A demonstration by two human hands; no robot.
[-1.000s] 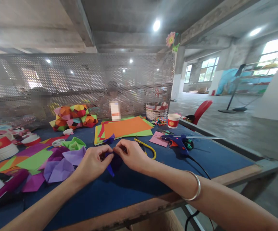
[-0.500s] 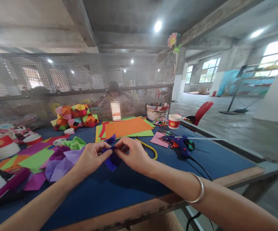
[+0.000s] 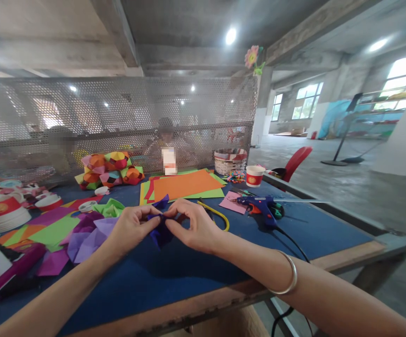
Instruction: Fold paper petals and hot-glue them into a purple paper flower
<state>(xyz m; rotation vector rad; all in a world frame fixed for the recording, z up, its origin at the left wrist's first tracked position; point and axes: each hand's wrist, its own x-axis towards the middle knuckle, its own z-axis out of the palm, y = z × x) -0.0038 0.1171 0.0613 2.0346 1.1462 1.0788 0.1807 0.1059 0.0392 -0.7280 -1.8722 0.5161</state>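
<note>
The folded purple-blue paper (image 3: 160, 238) has turned since 0.5 s ago and looks darker. It sits near-centre above the blue tabletop (image 3: 168, 283), pinched at its top by 2 hands, the left hand (image 3: 133, 228) and right hand (image 3: 199, 228). Far right, a cup (image 3: 255, 177) bears a gold emblem, unreadable. A perforated screen (image 3: 196, 110) stands beyond, in a concrete room.

Violet paper (image 3: 160, 237) partly hidden by fingers (image 3: 175, 229), forearms (image 3: 61, 288) cut off

From afar I see a craft workshop: concrete beams (image 3: 116, 32), a glue gun (image 3: 263, 208) and coloured sheets (image 3: 187, 186) on the counter (image 3: 199, 274).
</note>
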